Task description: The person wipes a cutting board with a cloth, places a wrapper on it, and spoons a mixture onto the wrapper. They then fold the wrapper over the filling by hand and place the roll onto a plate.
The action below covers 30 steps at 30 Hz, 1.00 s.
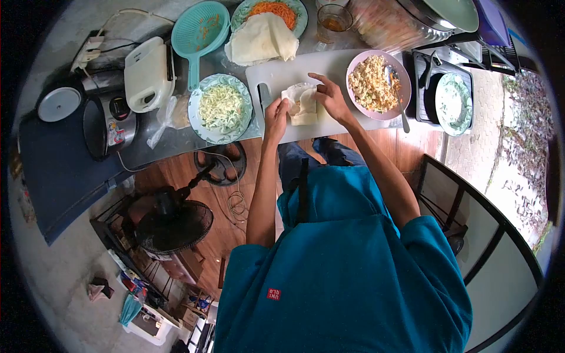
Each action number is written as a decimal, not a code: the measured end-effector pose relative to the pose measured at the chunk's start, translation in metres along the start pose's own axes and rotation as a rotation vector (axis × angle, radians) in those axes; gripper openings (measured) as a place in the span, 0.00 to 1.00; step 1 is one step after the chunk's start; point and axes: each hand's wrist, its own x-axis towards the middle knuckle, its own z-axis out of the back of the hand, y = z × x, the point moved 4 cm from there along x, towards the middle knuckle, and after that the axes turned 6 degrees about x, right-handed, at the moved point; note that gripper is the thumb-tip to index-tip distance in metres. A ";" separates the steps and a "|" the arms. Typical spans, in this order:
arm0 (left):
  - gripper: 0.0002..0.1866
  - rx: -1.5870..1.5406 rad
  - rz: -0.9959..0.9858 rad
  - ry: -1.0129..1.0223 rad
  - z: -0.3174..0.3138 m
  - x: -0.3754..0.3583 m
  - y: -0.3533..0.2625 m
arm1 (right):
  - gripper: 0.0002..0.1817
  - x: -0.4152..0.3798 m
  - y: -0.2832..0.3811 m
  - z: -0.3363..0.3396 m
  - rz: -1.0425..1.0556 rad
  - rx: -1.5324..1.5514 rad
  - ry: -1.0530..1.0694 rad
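A pale wrapper sheet (304, 115), partly folded, lies on the white cutting board (323, 62). My left hand (276, 117) pinches its left edge. On its upper right side, my right hand (331, 100) touches the wrapper with its index finger raised and its fingers apart. A knife (264, 96) rests on the board beyond my left hand. To the right stands a pink bowl (351, 66) of chopped filling (374, 84) with a spoon (404, 117) in it. A patterned plate (195, 100) of shredded cabbage (220, 106) is at the left.
Behind the board are a stack of wrappers (262, 40) over shredded carrot (273, 12), a glass (331, 26) and a green strainer (197, 29). A white sandwich maker (147, 76) stands at the left. A tray (421, 106) with a plate (452, 103) is at the right.
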 end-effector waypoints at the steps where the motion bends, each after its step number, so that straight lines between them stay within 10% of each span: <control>1: 0.15 -0.001 0.002 0.001 -0.002 -0.001 0.003 | 0.32 0.000 -0.002 0.001 -0.002 0.000 -0.001; 28: 0.12 0.103 0.058 -0.102 -0.014 -0.011 -0.020 | 0.32 -0.004 0.012 0.001 0.110 -0.292 -0.008; 30: 0.14 0.564 -0.298 -0.414 -0.011 -0.009 -0.033 | 0.32 -0.004 0.022 -0.002 0.142 -0.503 -0.072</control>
